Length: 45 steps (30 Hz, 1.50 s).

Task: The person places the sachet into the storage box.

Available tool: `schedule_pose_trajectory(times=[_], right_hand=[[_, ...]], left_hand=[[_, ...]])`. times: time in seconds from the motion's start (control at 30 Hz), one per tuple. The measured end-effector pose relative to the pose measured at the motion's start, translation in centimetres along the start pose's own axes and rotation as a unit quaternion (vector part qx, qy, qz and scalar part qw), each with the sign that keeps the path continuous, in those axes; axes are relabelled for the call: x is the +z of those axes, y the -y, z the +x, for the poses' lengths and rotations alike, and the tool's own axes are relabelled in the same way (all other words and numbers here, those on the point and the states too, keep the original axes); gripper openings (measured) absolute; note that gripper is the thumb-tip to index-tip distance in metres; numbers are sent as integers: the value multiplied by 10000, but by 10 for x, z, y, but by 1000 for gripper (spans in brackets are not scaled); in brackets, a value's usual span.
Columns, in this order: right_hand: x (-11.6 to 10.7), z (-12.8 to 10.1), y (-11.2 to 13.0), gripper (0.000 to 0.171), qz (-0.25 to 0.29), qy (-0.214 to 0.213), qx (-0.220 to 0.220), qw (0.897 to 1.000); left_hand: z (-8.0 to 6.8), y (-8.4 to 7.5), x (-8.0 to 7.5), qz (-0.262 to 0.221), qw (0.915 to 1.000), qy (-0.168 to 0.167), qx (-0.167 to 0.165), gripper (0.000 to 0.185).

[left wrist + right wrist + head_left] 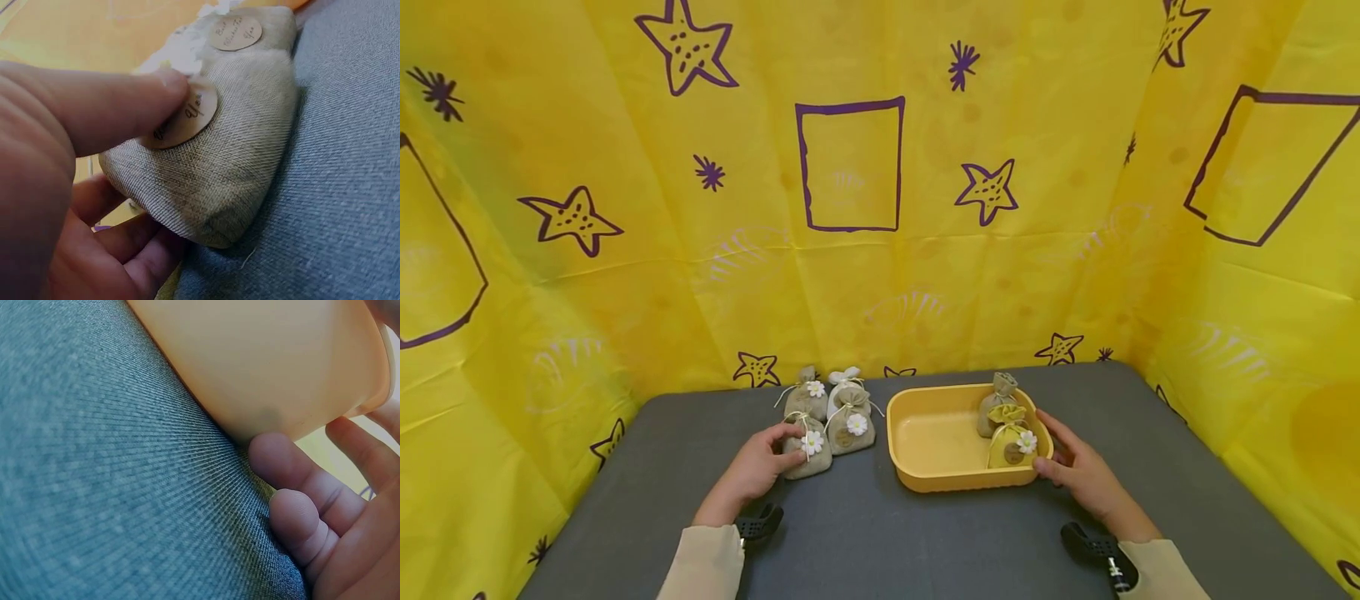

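Here, left hand (pixel 758 463) pinches front-left pouch (pixel 812 467); right hand (pixel 1081 472) grips yellow tray (pixel 925 442) at right end.

Orange-yellow tray (pixel 936 481), beige bag (pixel 817 463), purple-starred yellow backdrop (pixel 850 292)

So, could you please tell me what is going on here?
A person's left hand grips a small cloth pouch; three more pouches lie close by on the grey table. The right hand holds the right end of a yellow tray, which contains a yellow pouch and a greyish-brown pouch.
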State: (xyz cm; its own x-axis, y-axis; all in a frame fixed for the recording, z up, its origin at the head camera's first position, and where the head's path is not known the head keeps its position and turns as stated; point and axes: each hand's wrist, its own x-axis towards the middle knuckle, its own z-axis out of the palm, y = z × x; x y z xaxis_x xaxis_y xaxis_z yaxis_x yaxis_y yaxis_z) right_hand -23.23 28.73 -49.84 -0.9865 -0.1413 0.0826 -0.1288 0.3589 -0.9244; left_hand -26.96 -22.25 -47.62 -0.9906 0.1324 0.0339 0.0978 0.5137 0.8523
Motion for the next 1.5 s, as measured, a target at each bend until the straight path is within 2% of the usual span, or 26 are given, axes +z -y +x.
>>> schedule_pose_trajectory(times=[0.2, 0.37, 0.6, 0.97, 1.2, 1.5], right_hand=[[0, 1, -4, 78, -99, -46, 24, 9999], [0, 1, -5, 77, -83, -50, -30, 9999], [0, 0, 0, 78, 65, -26, -73, 9999], [0, 1, 0, 79, 224, 16, -109, 9997], [-1, 1, 0, 79, 65, -13, 19, 10000], [-1, 1, 0, 79, 72, 1, -38, 10000]], left_hand=[[3, 1, 2, -87, 9994, 206, 267, 50], [2, 1, 4, 55, 9993, 202, 296, 52], [0, -4, 6, 11, 9998, -25, 198, 50], [4, 5, 3, -149, 9984, -519, 194, 49], [4, 2, -2, 122, 9955, -931, 132, 39], [4, -7, -4, -114, 9930, -1159, 214, 41]])
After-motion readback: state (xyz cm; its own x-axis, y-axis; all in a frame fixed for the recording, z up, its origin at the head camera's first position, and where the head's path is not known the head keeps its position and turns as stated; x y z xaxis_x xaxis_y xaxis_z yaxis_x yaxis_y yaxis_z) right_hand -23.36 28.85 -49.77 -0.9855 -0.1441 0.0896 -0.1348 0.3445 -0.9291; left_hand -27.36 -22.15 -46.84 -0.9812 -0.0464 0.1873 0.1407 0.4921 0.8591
